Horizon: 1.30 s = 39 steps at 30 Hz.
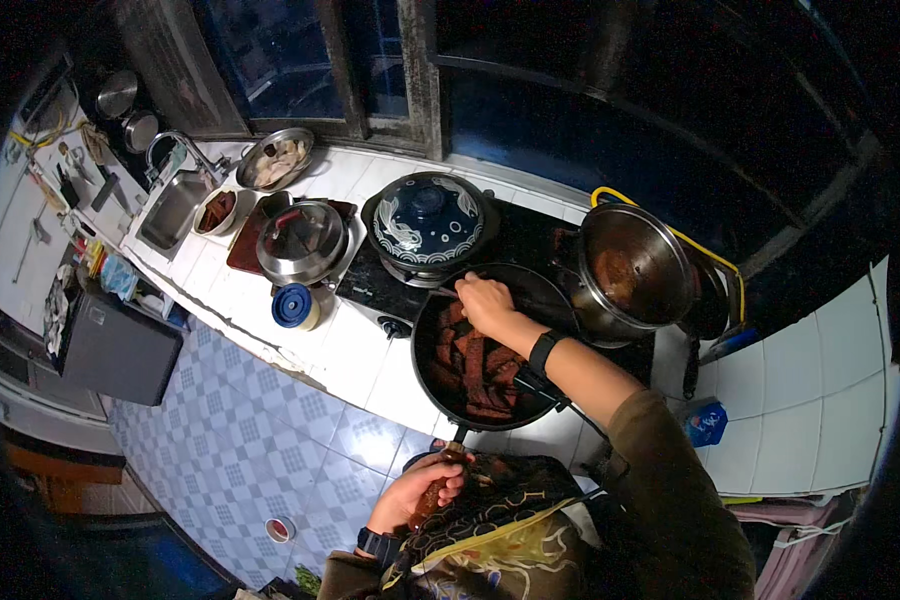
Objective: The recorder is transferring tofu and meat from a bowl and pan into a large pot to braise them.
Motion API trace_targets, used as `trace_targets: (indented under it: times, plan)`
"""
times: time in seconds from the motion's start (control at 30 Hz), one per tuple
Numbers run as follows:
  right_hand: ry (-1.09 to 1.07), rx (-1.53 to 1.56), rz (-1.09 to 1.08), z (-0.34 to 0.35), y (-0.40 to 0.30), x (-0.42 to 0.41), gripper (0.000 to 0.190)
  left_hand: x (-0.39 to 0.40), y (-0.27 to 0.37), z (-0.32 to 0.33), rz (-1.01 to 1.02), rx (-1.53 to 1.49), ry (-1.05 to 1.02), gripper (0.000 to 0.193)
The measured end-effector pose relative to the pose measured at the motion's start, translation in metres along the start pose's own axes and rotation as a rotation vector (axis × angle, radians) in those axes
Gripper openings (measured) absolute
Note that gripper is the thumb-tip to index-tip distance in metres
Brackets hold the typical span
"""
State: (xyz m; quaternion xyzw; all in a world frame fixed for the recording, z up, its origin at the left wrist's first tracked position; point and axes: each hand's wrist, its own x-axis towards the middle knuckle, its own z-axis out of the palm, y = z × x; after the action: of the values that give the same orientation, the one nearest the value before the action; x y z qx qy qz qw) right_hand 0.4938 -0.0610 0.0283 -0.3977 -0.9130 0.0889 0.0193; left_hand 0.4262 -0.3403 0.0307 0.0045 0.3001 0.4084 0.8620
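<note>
A dark frying pan [418, 373] holds many reddish-brown strips of what looks like meat [477, 369]. Its brown wooden handle [456, 453] points toward my body, and my left hand [424, 484] is wrapped around it. Over the far left part of the pan is my right hand [485, 301], its fingers bent together near the rim. A thin, dark end shows by those fingertips, but what they grip is mostly hidden. My right forearm covers part of the pan's right side.
Behind the pan a lidded blue patterned pot [429, 217] stands on the black stove [375, 289]. A steel pot [634, 266] is at right. Leftward are a glass-lidded pan [302, 241], a blue-capped jar [295, 307], a bowl of brown strips [216, 212], a steel basin [275, 160] and a sink [172, 214].
</note>
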Motion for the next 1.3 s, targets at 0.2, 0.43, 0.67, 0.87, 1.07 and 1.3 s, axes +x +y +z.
trace_targets:
  times: [0.2,0.43,0.67,0.87,1.07,1.3]
  plan:
    - [-0.058,0.056,-0.037,-0.015,0.003,-0.004,0.014,0.001,0.004,0.005,-0.014,0.029,0.011,0.026]
    - [0.351,1.091,0.106,-0.105,-0.005,-0.043,0.019,0.001,0.001,0.004,-0.018,0.037,0.027,0.025]
    - [0.554,1.319,-0.127,-0.188,-0.042,-0.113,0.042,-0.003,0.001,0.001,-0.027,0.04,0.058,0.028]
    - [0.566,1.152,-0.261,-0.196,-0.048,-0.146,0.036,-0.003,0.003,0.003,-0.066,-0.001,0.045,0.027]
    - [0.636,1.169,-0.346,-0.198,-0.049,-0.153,0.035,-0.002,0.004,0.003,-0.08,0.01,0.098,0.027]
    - [0.622,1.116,-0.307,-0.198,-0.045,-0.159,0.038,-0.002,0.004,0.005,-0.079,0.003,0.104,0.028]
